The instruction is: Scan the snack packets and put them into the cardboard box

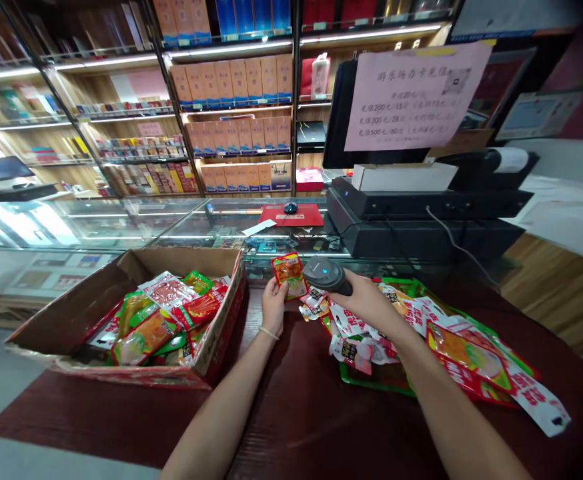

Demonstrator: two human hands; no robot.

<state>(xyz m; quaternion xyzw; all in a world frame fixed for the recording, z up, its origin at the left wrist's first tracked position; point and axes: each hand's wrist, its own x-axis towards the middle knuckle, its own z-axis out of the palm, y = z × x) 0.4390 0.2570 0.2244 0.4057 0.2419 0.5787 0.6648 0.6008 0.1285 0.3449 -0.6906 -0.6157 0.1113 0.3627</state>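
My left hand point(273, 303) pinches a small red and orange snack packet point(289, 275) and holds it upright above the dark red counter point(291, 413). My right hand point(371, 300) grips a grey handheld barcode scanner point(325, 273), whose head with a blue light sits right beside the packet. A loose pile of snack packets point(421, 333) lies under and to the right of my right arm.
An open cardboard box point(71, 313) full of snack packets stands at the left. Behind are a glass display counter point(181, 223), a black cash register point(421, 213) with a monitor and pink paper notice point(411, 93), and lit shelves of boxed goods point(236, 120).
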